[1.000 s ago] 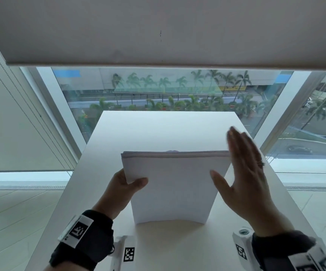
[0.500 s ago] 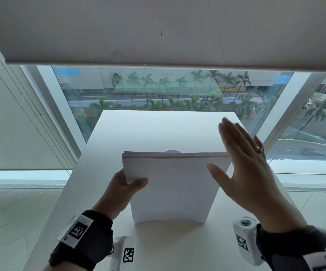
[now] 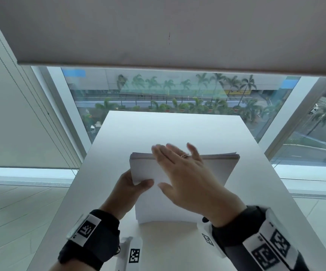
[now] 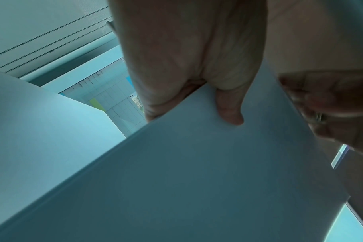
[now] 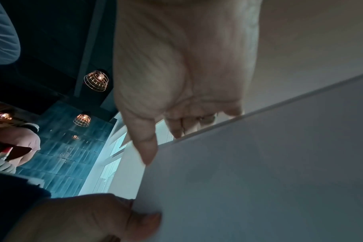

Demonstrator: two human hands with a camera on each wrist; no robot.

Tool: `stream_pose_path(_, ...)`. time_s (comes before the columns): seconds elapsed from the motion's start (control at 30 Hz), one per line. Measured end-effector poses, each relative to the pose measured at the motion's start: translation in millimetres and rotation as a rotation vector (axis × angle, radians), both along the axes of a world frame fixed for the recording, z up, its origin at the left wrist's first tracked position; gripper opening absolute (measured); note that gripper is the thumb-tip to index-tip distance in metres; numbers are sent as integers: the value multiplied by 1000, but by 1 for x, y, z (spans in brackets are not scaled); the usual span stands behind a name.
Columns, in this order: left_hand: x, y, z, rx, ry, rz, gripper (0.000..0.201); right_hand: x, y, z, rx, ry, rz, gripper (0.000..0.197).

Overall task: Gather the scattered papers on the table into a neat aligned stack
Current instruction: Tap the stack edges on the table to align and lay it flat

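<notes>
A thick stack of white papers stands on its lower edge on the white table, leaning toward me. My left hand grips the stack's left edge, thumb on the near face and fingers behind. My right hand lies flat with straight fingers over the stack's top edge, reaching across toward the left; its fingers show beyond that edge in the right wrist view. The stack fills the lower right of that view, with the left thumb pressed on it.
The table is narrow, its far edge against a large window with a roller blind above. Floor drops away on both sides. In the right wrist view, hanging cage lamps and another person's arm show behind.
My right hand has swung from the stack's right side leftward, over the top edge of the stack. The left hand keeps its grip and the stack stays upright.
</notes>
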State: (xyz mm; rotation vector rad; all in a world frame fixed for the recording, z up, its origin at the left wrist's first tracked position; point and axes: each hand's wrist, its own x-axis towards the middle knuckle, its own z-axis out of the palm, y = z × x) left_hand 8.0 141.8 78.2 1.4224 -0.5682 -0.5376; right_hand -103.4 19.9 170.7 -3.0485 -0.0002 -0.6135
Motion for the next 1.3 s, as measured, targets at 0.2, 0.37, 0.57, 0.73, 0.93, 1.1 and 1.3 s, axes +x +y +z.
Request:
stream_pose_path(0.2,-1,-1,2,2,-33,-19,17,12,17,18,48,-8,24,81)
stream_pose_path(0.37,0,0,4,6,-6,-17,28,18,24,18,125,167,82,67)
stream_pose_path(0.57,1,2,1,39,-15,-2,21,2,1,18,109,214,-21,69)
stream_pose_path(0.73,1,1,0,41,-9,1,23,-35,-34,16,173,4,-295,72)
stream_pose_path(0.93,3,-1,-1,39,4,13,25,-64,-58,3,194,-128,-399,67)
stream_pose_path(1.1,2,-1,0,43,-1,9,23,-67,-67,-10,259,9,-410,72)
stream_pose_path(1.3,0,0,1,33,-6,17,21,-75,-89,-25,621,-312,-477,88)
